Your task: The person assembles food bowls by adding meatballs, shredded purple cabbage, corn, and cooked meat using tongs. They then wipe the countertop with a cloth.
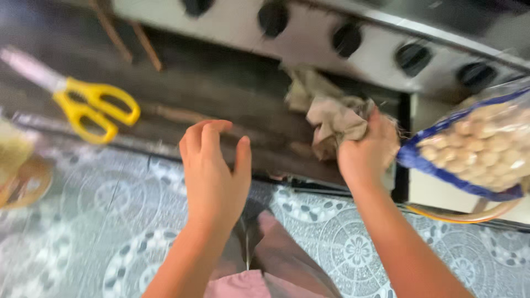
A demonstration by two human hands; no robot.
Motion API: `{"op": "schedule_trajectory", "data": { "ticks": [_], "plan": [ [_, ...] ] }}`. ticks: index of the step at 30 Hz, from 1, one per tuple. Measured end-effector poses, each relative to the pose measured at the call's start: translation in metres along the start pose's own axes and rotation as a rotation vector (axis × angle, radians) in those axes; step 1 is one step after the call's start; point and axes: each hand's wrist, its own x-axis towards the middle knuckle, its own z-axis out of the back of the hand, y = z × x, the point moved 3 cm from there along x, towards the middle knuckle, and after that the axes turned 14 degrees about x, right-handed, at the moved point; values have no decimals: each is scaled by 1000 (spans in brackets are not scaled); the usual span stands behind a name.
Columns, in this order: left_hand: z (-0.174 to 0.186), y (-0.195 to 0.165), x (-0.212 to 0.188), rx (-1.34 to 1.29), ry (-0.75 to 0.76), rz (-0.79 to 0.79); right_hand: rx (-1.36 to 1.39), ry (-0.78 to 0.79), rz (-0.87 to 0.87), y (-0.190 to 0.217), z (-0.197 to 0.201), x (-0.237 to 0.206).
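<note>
Head view: my right hand (367, 152) has its fingers clenched on a crumpled brown cloth (334, 118) below the stove knobs (346, 38); my left hand (212, 176) hovers released, fingers spread; best to keep the cloth bunched tight, clear of the bag of pale balls (486, 143).

Bare forearms, no sleeves — pink garment (248, 284) below.

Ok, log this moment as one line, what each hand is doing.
left hand: open, holds nothing | right hand: grips crumpled beige cloth | nearby: yellow-handled scissors, clear blue-edged bag of round pale balls
</note>
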Motion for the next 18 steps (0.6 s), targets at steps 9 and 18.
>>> {"op": "schedule_trajectory", "data": {
  "ticks": [9,18],
  "plan": [
    [-4,13,-58,51,-108,206,120,373,381,109,-127,-25],
    [-22,39,-28,258,136,53,81,273,326,52,-11,-80]
  ]
}}
